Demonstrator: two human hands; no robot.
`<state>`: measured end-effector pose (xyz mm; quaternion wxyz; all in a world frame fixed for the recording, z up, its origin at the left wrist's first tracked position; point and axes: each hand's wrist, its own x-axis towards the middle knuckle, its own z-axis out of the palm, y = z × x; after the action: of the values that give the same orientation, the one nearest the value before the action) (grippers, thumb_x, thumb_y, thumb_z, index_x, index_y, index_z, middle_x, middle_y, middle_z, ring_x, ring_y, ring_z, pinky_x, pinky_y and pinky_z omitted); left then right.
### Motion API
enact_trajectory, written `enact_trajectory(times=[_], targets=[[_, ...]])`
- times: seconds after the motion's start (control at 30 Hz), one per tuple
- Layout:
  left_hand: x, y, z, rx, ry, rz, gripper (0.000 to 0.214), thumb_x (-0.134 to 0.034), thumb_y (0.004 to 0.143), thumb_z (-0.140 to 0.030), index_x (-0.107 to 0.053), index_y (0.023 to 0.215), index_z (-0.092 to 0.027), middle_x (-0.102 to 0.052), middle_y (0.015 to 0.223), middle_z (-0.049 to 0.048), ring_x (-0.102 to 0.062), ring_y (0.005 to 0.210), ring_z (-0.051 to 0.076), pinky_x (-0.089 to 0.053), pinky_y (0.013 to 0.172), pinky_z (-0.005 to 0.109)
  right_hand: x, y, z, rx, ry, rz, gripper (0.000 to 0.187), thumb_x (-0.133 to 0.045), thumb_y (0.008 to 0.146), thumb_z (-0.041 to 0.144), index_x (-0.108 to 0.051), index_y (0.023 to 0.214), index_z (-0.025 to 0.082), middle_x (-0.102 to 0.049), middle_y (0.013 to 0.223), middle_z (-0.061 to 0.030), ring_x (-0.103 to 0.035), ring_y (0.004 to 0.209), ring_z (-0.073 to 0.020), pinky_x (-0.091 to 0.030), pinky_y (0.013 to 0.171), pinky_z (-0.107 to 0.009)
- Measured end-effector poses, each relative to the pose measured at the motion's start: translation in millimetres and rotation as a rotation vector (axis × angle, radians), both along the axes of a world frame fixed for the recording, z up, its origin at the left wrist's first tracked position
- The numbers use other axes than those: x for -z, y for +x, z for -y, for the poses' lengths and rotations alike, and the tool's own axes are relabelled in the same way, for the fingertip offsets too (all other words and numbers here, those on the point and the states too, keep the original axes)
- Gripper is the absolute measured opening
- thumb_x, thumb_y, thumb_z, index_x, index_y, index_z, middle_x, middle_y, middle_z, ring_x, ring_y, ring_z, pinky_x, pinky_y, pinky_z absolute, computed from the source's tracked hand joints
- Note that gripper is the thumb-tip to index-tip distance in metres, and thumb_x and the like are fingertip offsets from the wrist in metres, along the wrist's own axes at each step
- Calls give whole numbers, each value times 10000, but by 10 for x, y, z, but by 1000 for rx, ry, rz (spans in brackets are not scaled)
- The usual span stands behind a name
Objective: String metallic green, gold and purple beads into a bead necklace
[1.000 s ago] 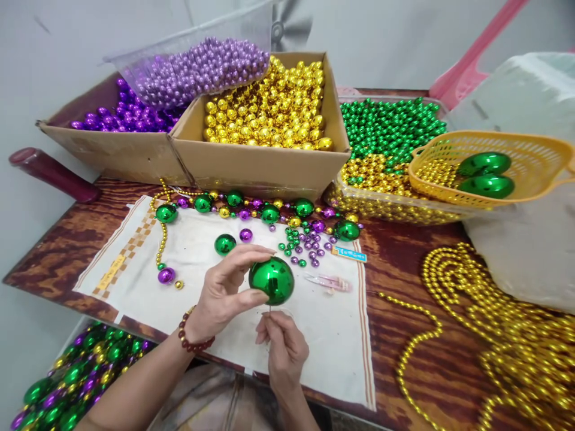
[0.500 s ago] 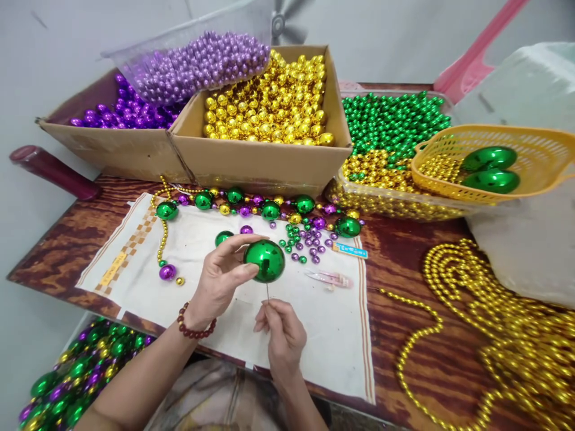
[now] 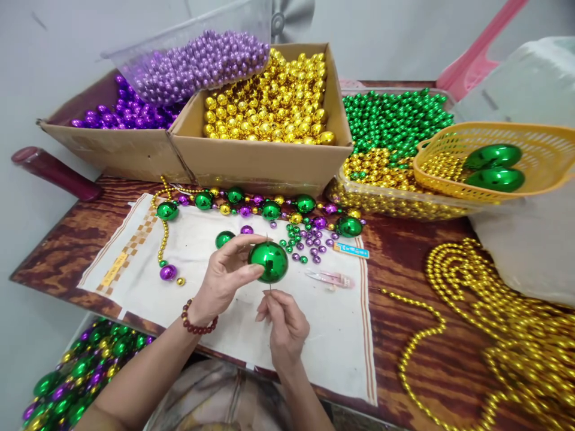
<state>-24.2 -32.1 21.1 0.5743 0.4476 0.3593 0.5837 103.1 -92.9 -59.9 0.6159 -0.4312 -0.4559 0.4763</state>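
Note:
A large shiny green bead (image 3: pixel 269 262) is pinched between the thumb and fingers of my left hand (image 3: pixel 229 272), above the white cloth (image 3: pixel 332 335). Just below the bead, my right hand (image 3: pixel 286 323) grips a thin needle (image 3: pixel 270 287) that enters the bead from underneath. A fine tip pokes out at the bead's top. Behind my left fingers lies another green bead (image 3: pixel 223 239), with a purple bead (image 3: pixel 247 230) nearby. Small green and purple beads (image 3: pixel 309 239) are scattered on the cloth to the right.
A strung bead garland (image 3: pixel 271 211) runs along the cloth's back edge. Cardboard boxes of purple and gold beads (image 3: pixel 265 108) stand behind it. Small snips (image 3: pixel 330 278) lie on the right, near gold bead strands (image 3: pixel 494 323). A yellow basket (image 3: pixel 543 157) holds green beads.
The needle has gone up through the green bead, its tip now showing on top, and less of it shows below. My right hand has risen slightly toward the bead.

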Motion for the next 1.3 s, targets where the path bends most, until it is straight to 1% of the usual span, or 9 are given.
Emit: enact_trajectory(times=[0.17,0.33,0.5,0.67,0.73,0.9,1.03,1.13,1.3], targets=[[42,20,65,23,84,-159,413,-743,845,-235,-674,1246,-304,-610,1264,68,-588,1170,216,-495,1005,312,-77,-13,-98,-19,-69,-96,153,-576,977,238,-690,884,196,-641,625,28,-584,505,-88,-426,488,-203],[107,57,115,116,33,-339,448,-726,864,-236,-626,1296,-305,-574,1294,67,-561,1198,216,-453,1054,327,-118,84,-99,-44,-239,-191,253,-617,947,318,-621,735,181,-575,526,39,-516,435,-81,-369,430,-189],[173,124,125,155,-146,-355,433,-685,902,-309,-579,1320,-269,-602,1297,86,-629,1073,196,-520,924,310,-89,242,24,-111,-305,-196,158,-637,908,324,-695,917,177,-674,680,-10,-618,514,-122,-394,435,-201],[251,208,90,332,-131,-450,438,-676,905,-352,-591,1315,-227,-633,1308,99,-619,1170,231,-483,1029,354,-13,385,86,22,-409,-215,179,-694,843,325,-663,757,171,-699,643,-28,-619,472,-131,-378,429,-211],[302,212,12,318,-117,-500,393,-602,950,-375,-592,1307,-214,-622,1338,114,-612,1211,240,-482,1042,369,12,453,93,78,-425,-213,204,-709,821,335,-666,716,165,-701,639,-38,-623,485,-137,-375,427,-212],[501,227,-358,27,106,-949,254,-514,976,-280,-640,1173,-180,-663,1165,118,-670,1000,216,-518,921,375,67,614,133,218,-422,-213,227,-750,778,347,-665,678,161,-651,593,-19,-565,488,-120,-382,420,-208],[653,324,-596,79,233,-1286,288,-476,942,-143,-621,1190,-146,-625,1175,138,-634,989,228,-500,899,382,112,668,201,250,-402,-187,256,-744,802,371,-656,686,160,-626,582,-10,-531,484,-111,-395,424,-209],[691,419,-678,66,243,-1355,322,-467,939,-131,-593,1235,-153,-596,1176,131,-613,974,224,-492,860,360,137,672,241,252,-396,-205,261,-741,809,374,-649,687,163,-614,565,-3,-514,471,-108,-387,413,-207],[640,626,-755,124,398,-1440,192,-504,955,-199,-671,1046,-175,-605,1084,126,-532,1047,275,-435,903,395,148,671,249,222,-368,-176,265,-717,838,376,-646,693,166,-597,535,6,-493,457,-102,-391,424,-207]])
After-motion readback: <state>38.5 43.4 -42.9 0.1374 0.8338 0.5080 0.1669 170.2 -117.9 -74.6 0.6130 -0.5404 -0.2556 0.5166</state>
